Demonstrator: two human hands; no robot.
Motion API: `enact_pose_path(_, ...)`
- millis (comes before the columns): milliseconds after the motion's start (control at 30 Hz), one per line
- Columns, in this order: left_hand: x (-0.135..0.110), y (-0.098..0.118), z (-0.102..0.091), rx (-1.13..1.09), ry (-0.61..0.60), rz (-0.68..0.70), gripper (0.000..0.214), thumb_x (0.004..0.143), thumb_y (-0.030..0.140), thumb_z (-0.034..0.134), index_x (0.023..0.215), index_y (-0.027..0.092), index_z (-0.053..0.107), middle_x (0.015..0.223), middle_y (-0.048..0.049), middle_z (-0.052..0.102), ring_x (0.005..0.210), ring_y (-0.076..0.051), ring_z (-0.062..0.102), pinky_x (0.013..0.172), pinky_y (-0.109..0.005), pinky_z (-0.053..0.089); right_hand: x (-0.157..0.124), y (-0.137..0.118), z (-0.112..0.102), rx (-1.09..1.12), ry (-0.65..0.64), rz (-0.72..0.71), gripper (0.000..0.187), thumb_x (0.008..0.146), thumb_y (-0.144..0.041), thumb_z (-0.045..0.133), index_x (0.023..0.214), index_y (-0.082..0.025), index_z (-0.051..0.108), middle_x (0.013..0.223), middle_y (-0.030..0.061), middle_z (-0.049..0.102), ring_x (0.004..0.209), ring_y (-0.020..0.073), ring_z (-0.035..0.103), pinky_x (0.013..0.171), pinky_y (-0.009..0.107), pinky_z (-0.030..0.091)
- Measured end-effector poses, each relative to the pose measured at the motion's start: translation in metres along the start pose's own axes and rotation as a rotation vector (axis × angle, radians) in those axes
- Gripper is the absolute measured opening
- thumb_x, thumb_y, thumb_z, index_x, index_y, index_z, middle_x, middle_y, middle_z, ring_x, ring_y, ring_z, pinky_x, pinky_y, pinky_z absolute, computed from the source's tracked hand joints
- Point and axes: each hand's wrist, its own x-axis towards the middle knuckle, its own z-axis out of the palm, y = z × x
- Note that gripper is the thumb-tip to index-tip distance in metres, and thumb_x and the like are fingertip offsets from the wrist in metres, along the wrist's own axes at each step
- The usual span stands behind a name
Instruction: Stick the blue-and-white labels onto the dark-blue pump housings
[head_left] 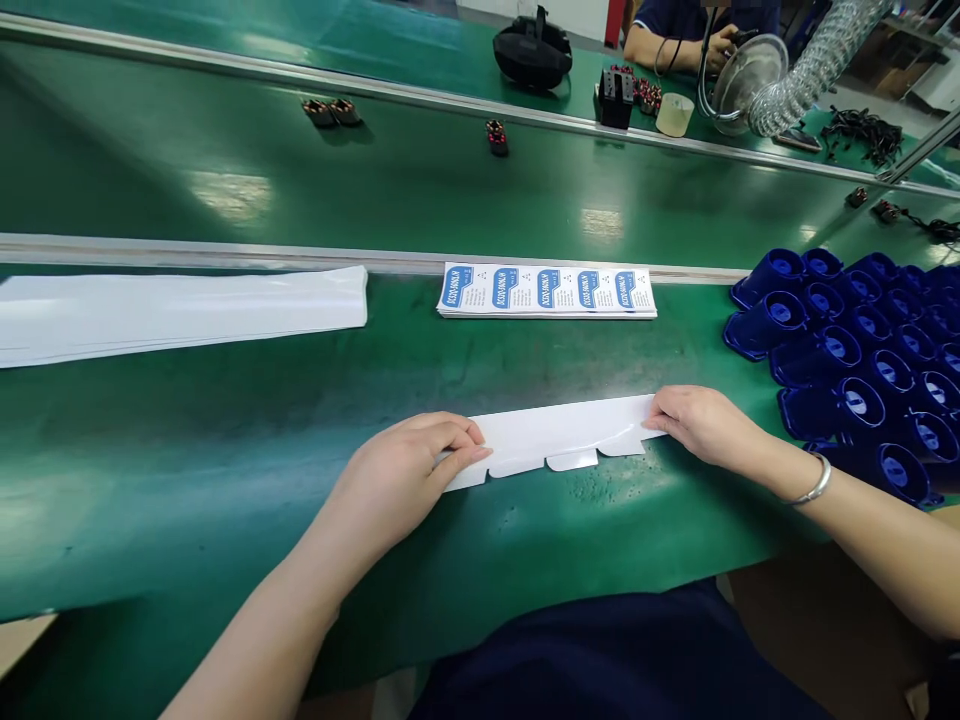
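Note:
A flat white die-cut card strip (559, 440) with small tabs on its near edge lies on the green bench (225, 440) in front of me. My left hand (405, 470) pinches its left end, fingers curled over the edge. My right hand (701, 422) grips its right end, fingers closed on the card. A silver bangle sits on my right wrist.
A stack of blue-printed flat cartons (546, 290) lies beyond the strip. A pile of white card blanks (180, 310) sits at the left. Several blue plastic parts (855, 350) crowd the right. A metal rail (225, 255) borders a conveyor belt. Another person's arms (675, 40) rest at the far side.

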Motion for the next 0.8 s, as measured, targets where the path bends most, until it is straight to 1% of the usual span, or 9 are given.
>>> enact_pose_path(67, 0.002, 0.004, -0.002, 0.022, 0.013, -0.035, 0.039, 0.09, 0.055, 0.049, 0.072, 0.026, 0.068, 0.1, -0.0027, 0.076, 0.088, -0.025, 0.069, 0.075, -0.033, 0.05, 0.003, 0.0, -0.002, 0.02, -0.008, 0.043, 0.016, 0.099, -0.019, 0.061, 0.083, -0.017, 0.061, 0.082, 0.0044, 0.065, 0.071, 0.0191, 0.059, 0.065, 0.029, 0.039)
enact_pose_path(133, 0.002, 0.004, -0.003, 0.013, 0.012, -0.037, 0.038, 0.091, 0.054, 0.049, 0.073, 0.026, 0.068, 0.101, -0.0028, 0.075, 0.089, -0.024, 0.068, 0.076, -0.031, 0.05, 0.004, 0.002, -0.004, 0.078, -0.013, 0.037, 0.016, 0.099, -0.018, 0.062, 0.083, -0.017, 0.061, 0.082, 0.004, 0.065, 0.072, 0.0185, 0.059, 0.066, 0.029, 0.04)
enact_pose_path(200, -0.001, 0.0, -0.003, -0.03, -0.02, 0.007, 0.038, 0.092, 0.054, 0.05, 0.075, 0.025, 0.068, 0.104, -0.0039, 0.073, 0.095, -0.024, 0.066, 0.083, -0.031, 0.049, 0.001, 0.006, -0.005, 0.175, -0.036, -0.015, 0.016, 0.098, -0.02, 0.065, 0.082, -0.018, 0.062, 0.082, 0.003, 0.063, 0.071, 0.0171, 0.058, 0.066, 0.027, 0.042)
enact_pose_path(267, -0.004, -0.007, -0.004, -0.067, -0.059, 0.062, 0.037, 0.091, 0.055, 0.052, 0.077, 0.025, 0.069, 0.112, -0.0052, 0.07, 0.106, -0.025, 0.063, 0.094, -0.033, 0.048, -0.003, 0.012, -0.004, 0.261, -0.045, -0.09, 0.016, 0.096, -0.023, 0.068, 0.083, -0.018, 0.062, 0.084, 0.0028, 0.062, 0.075, 0.0171, 0.058, 0.07, 0.027, 0.044)
enact_pose_path(333, -0.007, -0.016, -0.004, -0.07, -0.078, 0.096, 0.036, 0.09, 0.057, 0.056, 0.078, 0.025, 0.07, 0.122, -0.0061, 0.067, 0.117, -0.027, 0.057, 0.102, -0.038, 0.044, -0.007, 0.018, -0.002, 0.301, -0.01, -0.141, 0.015, 0.096, -0.025, 0.069, 0.084, -0.018, 0.064, 0.087, 0.0036, 0.061, 0.083, 0.0188, 0.058, 0.077, 0.029, 0.046)
enact_pose_path(400, -0.007, -0.023, -0.004, -0.053, -0.081, 0.108, 0.037, 0.088, 0.058, 0.058, 0.075, 0.025, 0.07, 0.126, -0.0062, 0.065, 0.122, -0.029, 0.053, 0.105, -0.042, 0.042, -0.008, 0.022, 0.002, 0.315, 0.036, -0.149, 0.016, 0.096, -0.027, 0.069, 0.083, -0.019, 0.065, 0.089, 0.0043, 0.06, 0.088, 0.0202, 0.058, 0.081, 0.03, 0.045)
enact_pose_path(467, -0.003, -0.027, -0.005, -0.048, -0.088, 0.118, 0.039, 0.088, 0.058, 0.057, 0.072, 0.025, 0.069, 0.124, -0.0063, 0.066, 0.121, -0.03, 0.054, 0.104, -0.043, 0.041, -0.007, 0.023, 0.004, 0.334, 0.046, -0.13, 0.019, 0.096, -0.027, 0.07, 0.079, -0.018, 0.064, 0.087, 0.004, 0.06, 0.086, 0.0197, 0.058, 0.079, 0.03, 0.045)
enact_pose_path(567, 0.005, -0.026, -0.008, -0.059, -0.087, 0.116, 0.041, 0.087, 0.058, 0.058, 0.066, 0.024, 0.066, 0.117, -0.0062, 0.07, 0.113, -0.029, 0.059, 0.1, -0.042, 0.043, -0.004, 0.022, 0.003, 0.323, 0.032, -0.068, 0.025, 0.095, -0.027, 0.07, 0.073, -0.019, 0.06, 0.081, 0.0021, 0.06, 0.078, 0.0176, 0.057, 0.071, 0.027, 0.042)
enact_pose_path(800, 0.014, -0.015, -0.012, -0.045, -0.068, 0.045, 0.037, 0.084, 0.053, 0.06, 0.062, 0.024, 0.063, 0.104, -0.0038, 0.075, 0.101, -0.027, 0.065, 0.087, -0.036, 0.046, 0.003, 0.012, -0.005, 0.269, 0.002, 0.181, 0.023, 0.094, -0.031, 0.068, 0.074, -0.021, 0.061, 0.074, -0.0011, 0.065, 0.067, 0.0153, 0.057, 0.06, 0.026, 0.035)
